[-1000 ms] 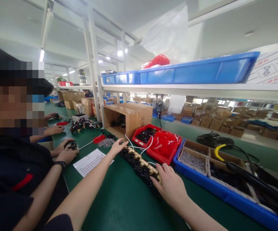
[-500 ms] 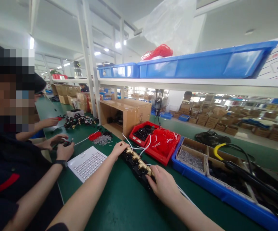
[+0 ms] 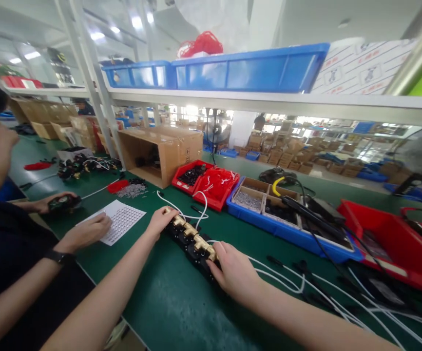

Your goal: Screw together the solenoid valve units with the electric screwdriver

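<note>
1. Head view, and there's the bar (image 3: pixel 193 252): black body, a row of brass fittings (image 3: pixel 201 243) along its top, set out roughly parallel to the near edge of the table (image 3: pixel 178 307) and a little way in from it. Resting on the surface or just lifted? Can't tell from here.
2. Left grip (image 3: pixel 162 222) is closed on the end farther from the wearer, thumb side over the brass, some fingers hidden behind.
3. Right grip (image 3: pixel 233 268) is wrapped around the nearer end, thumb on the near side, fingers over the far side; the very tip is covered by the hand.
4. So the bar sits right inside both holds, spanning the gap, its middle bare between them.
5. How will it handle? I'd call it fairly heavy for its size, with all that brass, and stiff from end to end. The metal looks smooth, perhaps slippery; the black body should give better purchase.
6. Best hold, in my judgement: exactly these two ends, so the weight is shared. Mind the white cables (image 3: pixel 206 204) looping beside it on the far side; they look soft and easily snagged.
7. Beyond, toward the table's far edge, sit the red trays (image 3: pixel 211 203), well apart from the right grip.
</note>
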Available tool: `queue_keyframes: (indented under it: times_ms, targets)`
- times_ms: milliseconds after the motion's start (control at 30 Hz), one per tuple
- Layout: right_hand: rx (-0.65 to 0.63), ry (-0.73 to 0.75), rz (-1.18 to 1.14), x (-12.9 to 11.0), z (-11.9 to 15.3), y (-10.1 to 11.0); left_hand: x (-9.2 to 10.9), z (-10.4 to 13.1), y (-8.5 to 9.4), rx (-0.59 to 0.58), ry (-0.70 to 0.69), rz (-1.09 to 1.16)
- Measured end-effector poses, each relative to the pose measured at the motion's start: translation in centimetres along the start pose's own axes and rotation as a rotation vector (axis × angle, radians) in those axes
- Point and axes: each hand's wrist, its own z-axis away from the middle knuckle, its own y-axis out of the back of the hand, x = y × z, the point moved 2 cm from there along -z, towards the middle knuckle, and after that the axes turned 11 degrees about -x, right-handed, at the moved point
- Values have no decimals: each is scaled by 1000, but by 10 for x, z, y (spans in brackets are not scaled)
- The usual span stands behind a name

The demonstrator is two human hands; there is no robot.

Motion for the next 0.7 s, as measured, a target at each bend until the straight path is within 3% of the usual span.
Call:
queue_keyframes:
  times_ms: [367, 700]
  targets:
    - [-133, 1, -26, -12, 95, -6, 11, 105, -24, 48, 31, 21]
    - [-230, 80, -15, -2, 146, 3, 15, 167, -49, 125, 59, 20]
